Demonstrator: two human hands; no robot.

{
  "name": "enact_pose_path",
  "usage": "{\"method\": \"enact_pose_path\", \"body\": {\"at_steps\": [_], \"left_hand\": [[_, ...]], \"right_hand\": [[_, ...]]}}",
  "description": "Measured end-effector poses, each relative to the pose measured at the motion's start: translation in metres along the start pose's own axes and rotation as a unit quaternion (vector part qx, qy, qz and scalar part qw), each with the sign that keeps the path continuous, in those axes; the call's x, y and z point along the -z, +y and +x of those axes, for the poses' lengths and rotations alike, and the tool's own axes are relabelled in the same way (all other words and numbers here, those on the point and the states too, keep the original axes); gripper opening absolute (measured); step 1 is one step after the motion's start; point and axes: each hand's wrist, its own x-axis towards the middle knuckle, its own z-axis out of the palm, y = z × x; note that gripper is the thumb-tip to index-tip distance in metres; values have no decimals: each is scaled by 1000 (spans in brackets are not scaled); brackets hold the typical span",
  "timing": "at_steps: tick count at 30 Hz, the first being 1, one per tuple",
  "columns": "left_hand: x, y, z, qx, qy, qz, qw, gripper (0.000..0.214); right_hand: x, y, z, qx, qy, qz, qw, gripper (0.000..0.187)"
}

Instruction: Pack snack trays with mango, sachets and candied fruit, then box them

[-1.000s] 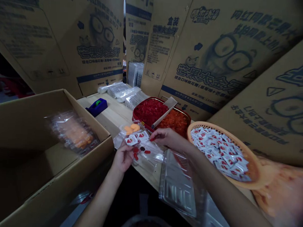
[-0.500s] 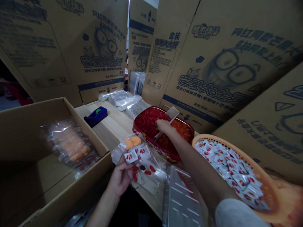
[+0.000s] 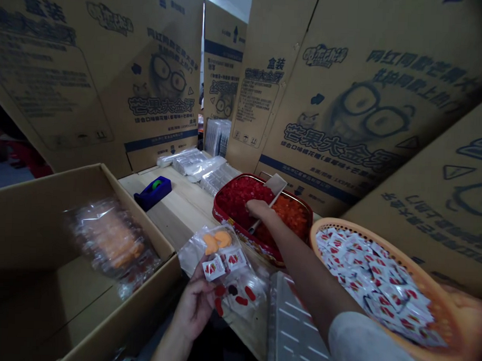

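My left hand (image 3: 196, 301) is closed on the near left edge of a clear plastic packet (image 3: 240, 279). Inside the packet lie orange pieces (image 3: 217, 242), two small printed sachets (image 3: 214, 267), several red pieces (image 3: 241, 300) and one dark piece. My right hand (image 3: 259, 208) reaches into a red-rimmed tin (image 3: 228, 216), its fingers curled down at the red pieces (image 3: 240, 193); what they pinch is hidden. Beside that hand, a white scoop (image 3: 276, 185) leans across the tin between the red pieces and the orange-red ones (image 3: 289, 214).
An open carton (image 3: 139, 208) with filled packets (image 3: 114, 236) stands at left. An orange basket (image 3: 322, 225) of sachets sits at right. A blue tape dispenser (image 3: 152, 193), stacked clear trays (image 3: 217, 177) and a clear plastic case (image 3: 295, 330) lie around. Tall cartons (image 3: 346, 115) wall the back.
My left hand and the packet have shifted slightly right. My right hand stays at the red pieces, and the scoop has tilted a little beside it. The view has moved slightly.
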Motion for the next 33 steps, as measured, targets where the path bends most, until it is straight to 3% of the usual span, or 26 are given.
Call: {"method": "enact_pose_path", "body": {"at_steps": [5, 7, 10, 14, 18, 20, 24, 29, 33], "left_hand": [[3, -1, -6, -3, -9, 6, 1000, 77], [3, 0, -9, 2, -12, 16, 1000, 76], [1, 1, -14, 14, -9, 27, 999, 76], [-4, -3, -21, 27, -6, 41, 999, 75], [-10, -13, -29, 47, -27, 58, 997, 74], [-11, -18, -33, 54, -31, 67, 996, 74], [-10, -24, -41, 68, -24, 78, 994, 74], [-6, -24, -51, 76, -8, 92, 993, 72], [-1, -22, -54, 72, 1, 96, 993, 72]], "right_hand": [[11, -5, -29, -8, 116, 4, 993, 23], [11, -6, -53, -2, 166, 20, 986, 25], [-2, -7, -108, 68, 233, 108, 964, 19], [-35, -14, -193, 161, 202, 241, 936, 10], [-66, -20, -245, 164, 211, 273, 924, 17], [-79, -16, -252, 127, 256, 298, 911, 21], [-113, 4, -241, -13, 352, 329, 876, 24], [-159, 16, -217, -109, 331, 243, 905, 28], [-173, 13, -210, -127, 353, 187, 908, 28]]}}
